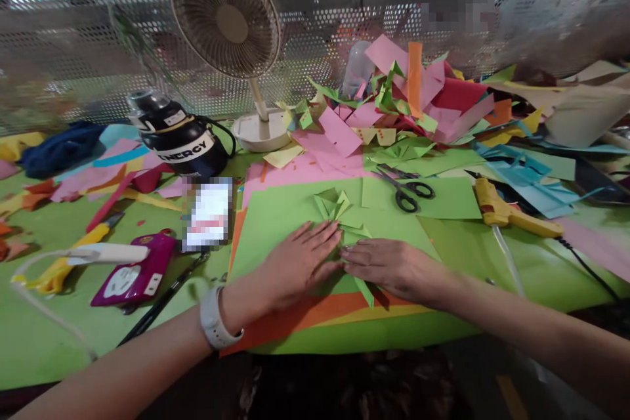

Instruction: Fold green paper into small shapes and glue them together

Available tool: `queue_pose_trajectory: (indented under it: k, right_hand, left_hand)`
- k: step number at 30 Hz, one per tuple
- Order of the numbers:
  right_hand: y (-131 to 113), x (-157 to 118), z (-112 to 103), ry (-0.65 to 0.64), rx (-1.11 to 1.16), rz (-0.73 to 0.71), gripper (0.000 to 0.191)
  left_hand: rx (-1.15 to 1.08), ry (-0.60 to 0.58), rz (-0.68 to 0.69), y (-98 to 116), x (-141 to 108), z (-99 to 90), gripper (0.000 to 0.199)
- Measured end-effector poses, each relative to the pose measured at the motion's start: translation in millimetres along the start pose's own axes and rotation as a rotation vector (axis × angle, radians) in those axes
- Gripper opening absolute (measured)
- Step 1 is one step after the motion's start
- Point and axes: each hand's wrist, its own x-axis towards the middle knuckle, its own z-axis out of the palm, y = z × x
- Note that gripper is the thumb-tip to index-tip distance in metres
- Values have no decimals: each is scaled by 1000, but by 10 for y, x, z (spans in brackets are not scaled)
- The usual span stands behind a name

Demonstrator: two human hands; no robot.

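A folded green paper piece (335, 205) with pointed, fanned-out ends lies on a stack of green and orange sheets (275, 223). My left hand (306, 256) rests flat on its left side, fingers stretched out and pointing away from me. From the right, my right hand (386, 266) lies over it with straight fingers, the tips almost meeting the left hand. The middle of the folded piece is hidden under both hands, and a narrow green strip (364, 292) sticks out below the right one. Black-handled scissors (407, 191) lie just beyond, on a smaller green sheet.
A yellow glue gun (512, 209) lies at right with its cord. Paper scraps (344, 131) are heaped at the back. To the left are a desk fan (231, 23), a dark bottle (184, 144), a blurred-out phone (207, 215), a magenta power bank (138, 269) and a yellow cutter (63, 262).
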Motion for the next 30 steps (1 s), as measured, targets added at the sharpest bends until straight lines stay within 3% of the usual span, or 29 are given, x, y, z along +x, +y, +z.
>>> queue_pose_trajectory:
  k: [2, 4, 12, 18, 22, 30]
  right_hand:
    - [18, -35, 2, 33, 59, 23, 41]
    - [42, -78, 11, 52, 134, 50, 35]
    - [13, -51, 17, 140, 416, 314, 14]
    - [-186, 232, 18, 196, 231, 706, 21]
    - [-183, 355, 49, 209, 181, 820, 22]
    - [-124, 391, 162, 197, 110, 896, 10]
  left_hand:
    - [27, -111, 13, 29, -31, 42, 66]
    - [32, -145, 7, 37, -44, 35, 71]
    - [0, -117, 0, 25, -39, 14, 77]
    - [-70, -31, -2, 0, -72, 48, 75]
    - [-90, 36, -23, -10, -90, 55, 75]
    - [-67, -4, -47, -26, -96, 34, 75]
